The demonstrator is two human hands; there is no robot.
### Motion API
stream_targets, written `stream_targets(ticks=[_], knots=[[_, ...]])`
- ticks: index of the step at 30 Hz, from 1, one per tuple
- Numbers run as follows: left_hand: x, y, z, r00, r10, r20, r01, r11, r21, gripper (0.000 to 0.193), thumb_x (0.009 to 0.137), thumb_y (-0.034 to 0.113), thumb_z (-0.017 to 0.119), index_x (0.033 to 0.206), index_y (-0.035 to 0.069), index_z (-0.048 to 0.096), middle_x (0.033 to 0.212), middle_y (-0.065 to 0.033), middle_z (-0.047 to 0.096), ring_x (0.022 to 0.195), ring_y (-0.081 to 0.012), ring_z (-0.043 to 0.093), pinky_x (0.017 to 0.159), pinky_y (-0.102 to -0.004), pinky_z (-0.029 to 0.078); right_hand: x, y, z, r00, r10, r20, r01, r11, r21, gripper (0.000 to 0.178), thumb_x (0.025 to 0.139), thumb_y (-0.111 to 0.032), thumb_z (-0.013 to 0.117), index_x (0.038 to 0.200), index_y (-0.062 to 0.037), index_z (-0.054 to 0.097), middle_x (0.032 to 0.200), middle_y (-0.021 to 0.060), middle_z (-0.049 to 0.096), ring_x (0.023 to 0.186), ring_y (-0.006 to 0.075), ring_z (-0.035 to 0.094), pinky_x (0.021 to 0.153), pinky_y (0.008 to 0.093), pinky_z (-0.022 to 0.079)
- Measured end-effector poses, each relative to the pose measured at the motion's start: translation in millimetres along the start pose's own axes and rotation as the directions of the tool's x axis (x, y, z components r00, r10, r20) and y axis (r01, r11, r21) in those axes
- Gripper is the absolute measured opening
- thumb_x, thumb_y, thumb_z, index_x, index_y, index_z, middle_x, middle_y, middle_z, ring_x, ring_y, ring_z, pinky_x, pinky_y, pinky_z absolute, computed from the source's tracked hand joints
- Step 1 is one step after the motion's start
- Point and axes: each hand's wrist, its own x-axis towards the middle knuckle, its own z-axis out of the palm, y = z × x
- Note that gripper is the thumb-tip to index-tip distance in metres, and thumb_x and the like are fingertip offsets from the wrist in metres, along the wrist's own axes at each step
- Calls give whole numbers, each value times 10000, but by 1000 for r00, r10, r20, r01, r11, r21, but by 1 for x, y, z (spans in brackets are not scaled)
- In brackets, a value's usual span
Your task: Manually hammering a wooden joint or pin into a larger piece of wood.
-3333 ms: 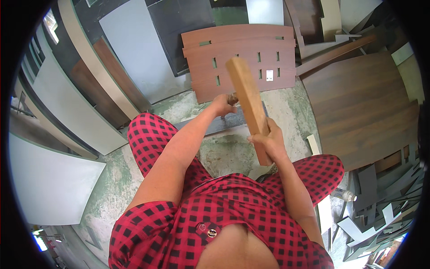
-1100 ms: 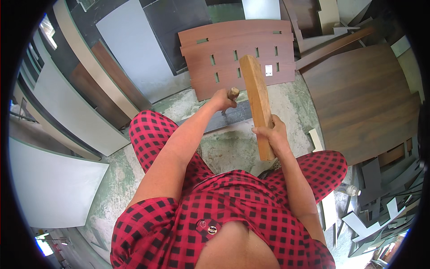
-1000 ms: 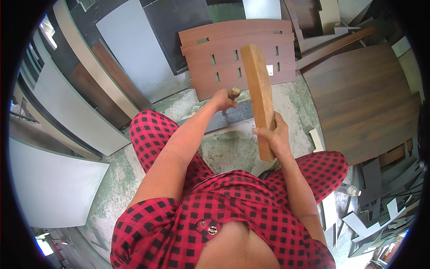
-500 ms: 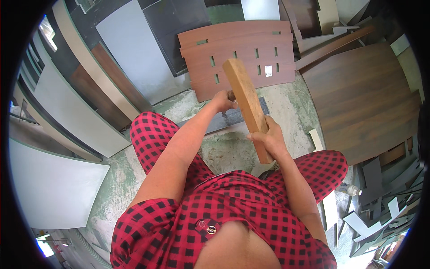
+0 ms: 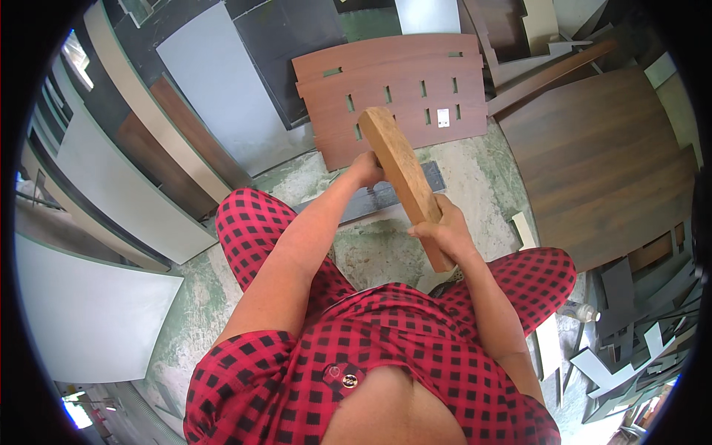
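Note:
A long light-brown wooden block (image 5: 404, 178) is held up at a slant, its far end raised toward the left. My right hand (image 5: 449, 231) is closed around its near end, thumb across the side. My left hand (image 5: 367, 169) is curled closed beside the block's left edge; its fingertips lie behind the block, so what it holds is hidden. Beneath both hands a dark grey flat strip (image 5: 363, 205) lies across the concrete floor, between my spread knees.
Ahead leans a reddish-brown slotted panel (image 5: 404, 74). A large dark-brown board (image 5: 601, 163) stands at the right, above a pile of offcuts (image 5: 630, 348) and a clear bottle (image 5: 578, 311). White panels (image 5: 96, 304) and tall boards (image 5: 141, 96) line the left.
The block's far end has dipped slightly toward me and to the left. My left hand has slid a little further behind it; the right hand keeps its grip.

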Motion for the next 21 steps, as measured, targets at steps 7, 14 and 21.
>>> stream_targets(ticks=[7, 14, 21], knots=[[-2, 2, -13, 995, -86, 44, 80, 988, 129, 367, 564, 242, 793, 806, -5, 671, 806, -158, 682, 792, -292, 659, 719, -376, 497, -1, -11, -8, 994, 18, -105, 6, 975, 221, 641, 598, -189, 769, 1126, 78, 521, 989, 168, 615, 880, 232, 607, 786, 324, 479], [-4, 8, -13, 993, -109, 45, 101, 983, 153, 383, 564, 240, 792, 818, -16, 664, 818, -182, 678, 812, -312, 660, 730, -385, 496, -1, -10, -12, 991, 29, -130, 9, 959, 282, 591, 612, -182, 766, 1082, 79, 520, 957, 142, 607, 830, 205, 596, 755, 319, 480], [0, 2, -12, 990, -113, 79, 101, 985, 143, 270, 601, 194, 764, 786, 38, 644, 745, -86, 658, 730, -216, 622, 698, -351, 479, -7, -12, -8, 945, -179, -274, 239, 949, 205, 735, 594, -190, 785, 1212, 57, 475, 1090, 164, 585, 1008, 222, 566, 869, 326, 455]])
